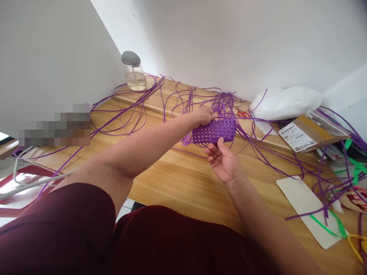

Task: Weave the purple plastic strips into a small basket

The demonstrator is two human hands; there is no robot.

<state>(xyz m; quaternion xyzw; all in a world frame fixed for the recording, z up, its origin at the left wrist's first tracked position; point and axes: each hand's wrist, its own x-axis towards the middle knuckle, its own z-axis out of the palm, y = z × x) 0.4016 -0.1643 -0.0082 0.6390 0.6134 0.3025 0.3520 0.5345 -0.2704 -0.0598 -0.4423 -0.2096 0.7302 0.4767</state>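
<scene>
A small purple woven panel (215,131), in an open lattice of plastic strips, is held up above the wooden table. Long loose purple strips (225,101) run out from its edges. My left hand (204,115) is closed at the panel's upper left edge, fingers pinched by a strip there; the exact strip is partly hidden. My right hand (225,159) grips the panel's lower edge from below, its thumb on the near face and the other fingers curled under.
Purple strips trail over the wooden table (172,179). A lidded water jug (135,72) stands at the back left. On the right lie a white plastic bag (286,102), a labelled package (304,133), orange-handled scissors (243,114), a cream card (306,214) and green strips (357,168).
</scene>
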